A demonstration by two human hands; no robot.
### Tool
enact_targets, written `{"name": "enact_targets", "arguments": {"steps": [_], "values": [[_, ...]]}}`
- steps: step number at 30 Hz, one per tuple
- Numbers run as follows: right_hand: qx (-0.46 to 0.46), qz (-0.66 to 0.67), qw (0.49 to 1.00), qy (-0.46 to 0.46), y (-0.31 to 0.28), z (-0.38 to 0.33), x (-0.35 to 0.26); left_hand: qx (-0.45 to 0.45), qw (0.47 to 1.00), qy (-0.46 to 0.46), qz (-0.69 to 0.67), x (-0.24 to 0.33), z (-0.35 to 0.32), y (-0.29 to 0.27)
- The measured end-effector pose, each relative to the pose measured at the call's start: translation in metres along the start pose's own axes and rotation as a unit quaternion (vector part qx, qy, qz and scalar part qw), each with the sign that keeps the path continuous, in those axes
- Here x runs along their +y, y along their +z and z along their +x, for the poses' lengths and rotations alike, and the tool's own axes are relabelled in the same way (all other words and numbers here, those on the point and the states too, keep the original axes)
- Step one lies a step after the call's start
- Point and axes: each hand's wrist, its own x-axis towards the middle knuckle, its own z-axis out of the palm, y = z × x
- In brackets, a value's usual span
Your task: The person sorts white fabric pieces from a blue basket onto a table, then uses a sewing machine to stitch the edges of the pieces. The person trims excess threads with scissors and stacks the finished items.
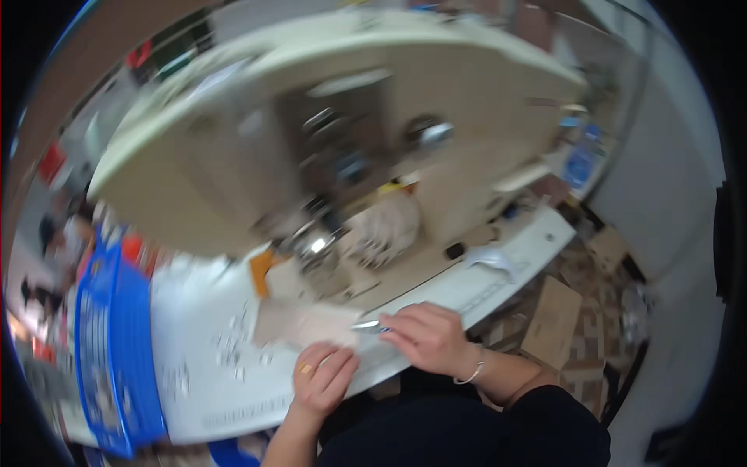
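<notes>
A pale pinkish piece of fabric [292, 321] lies at the front edge of a white worktable, by the base of a large cream sewing machine [482, 101]. My left hand [323, 377] has its fingers curled on the near edge of the fabric and appears to grip it. In my right hand [426, 335] is a small shiny metal tool that looks like thread snips [367, 326]; its tip points left, over the fabric's right end. The shiny presser area [315, 245] of the machine is just beyond the fabric, smeared by motion.
A blue plastic basket [128, 342] stands at the left end of the white worktable [218, 397]. Several small pale scraps [233, 350] are scattered there. To the right are a curved white piece [490, 259], a blue bottle [580, 163] and cardboard [552, 323] on the floor. People [66, 241] are far left.
</notes>
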Motion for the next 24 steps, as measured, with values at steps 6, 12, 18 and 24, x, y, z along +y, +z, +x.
{"name": "enact_targets", "arguments": {"steps": [6, 12, 18, 24], "values": [[0.33, 0.079, 0.93, 0.142, -0.068, 0.003, 0.119, 0.086, 0.989, -0.047, 0.11, -0.028, -0.027, -0.013], [0.406, -0.201, 0.882, 0.131, -0.165, 0.035, 0.218, 0.133, 0.983, -0.125, 0.033, -0.011, 0.019, -0.011], [0.393, -0.147, 0.896, 0.144, -0.157, 0.052, 0.232, 0.13, 0.984, -0.115, 0.046, 0.004, 0.025, -0.022], [0.381, -0.173, 0.9, 0.122, -0.158, 0.056, 0.229, 0.115, 0.983, -0.138, 0.05, 0.005, 0.03, -0.028]]}}
